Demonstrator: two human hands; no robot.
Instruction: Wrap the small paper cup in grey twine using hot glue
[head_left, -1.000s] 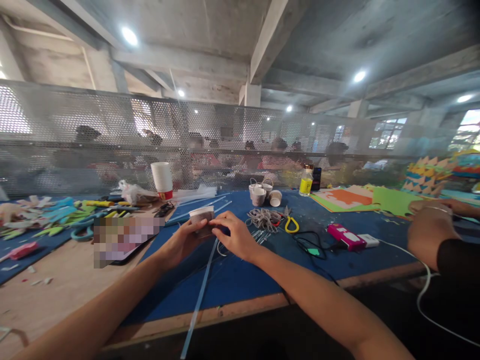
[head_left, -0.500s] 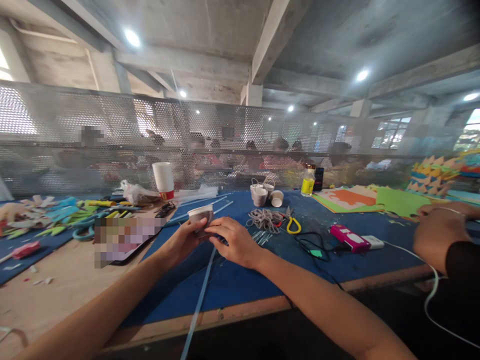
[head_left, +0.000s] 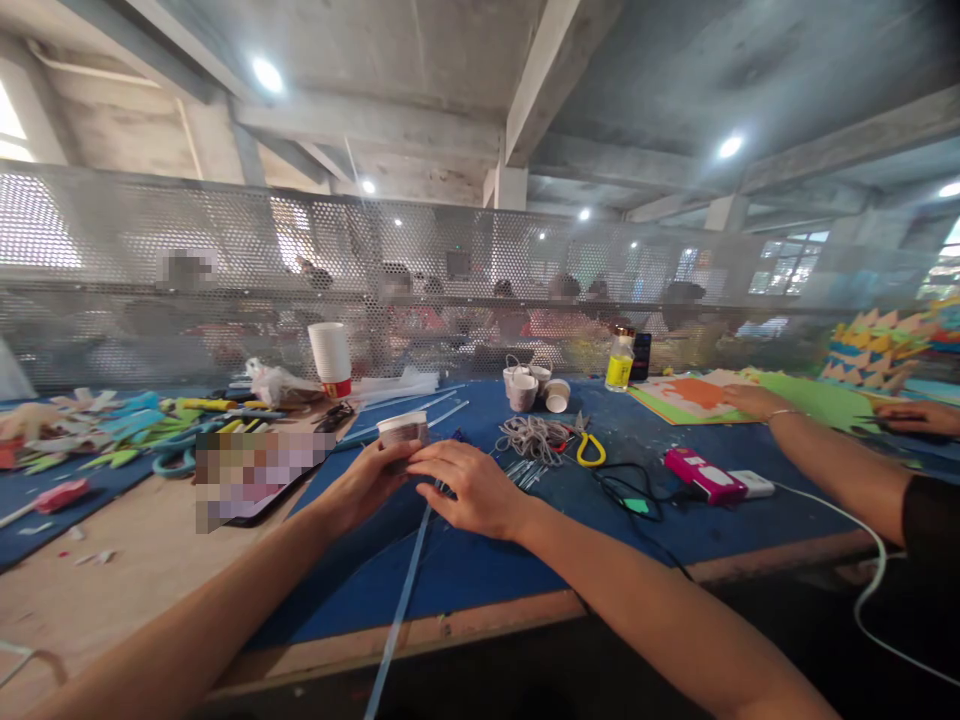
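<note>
A small paper cup wrapped in grey cord (head_left: pixel 403 433) stands on the blue mat (head_left: pixel 487 560). My left hand (head_left: pixel 367 480) is wrapped round its left side and holds it. My right hand (head_left: pixel 469 485) rests against the cup's right side with fingers curled, pinching at the cup's base; what it pinches is hidden. A long pale blue strip (head_left: pixel 405 590) runs from under my hands toward the table's near edge.
Behind lie a bundle of grey cord (head_left: pixel 529 435), yellow-handled scissors (head_left: pixel 585 447), small cups (head_left: pixel 525 388), a white cup stack (head_left: pixel 330 358), a yellow bottle (head_left: pixel 619 365), a pink device (head_left: pixel 697 473) with cables. Another person's hand (head_left: pixel 754 402) rests on coloured sheets at right. A perforated metal screen closes the back.
My hands stay on the cup with little shift. The person at the right has stretched an arm forward onto the coloured sheets.
</note>
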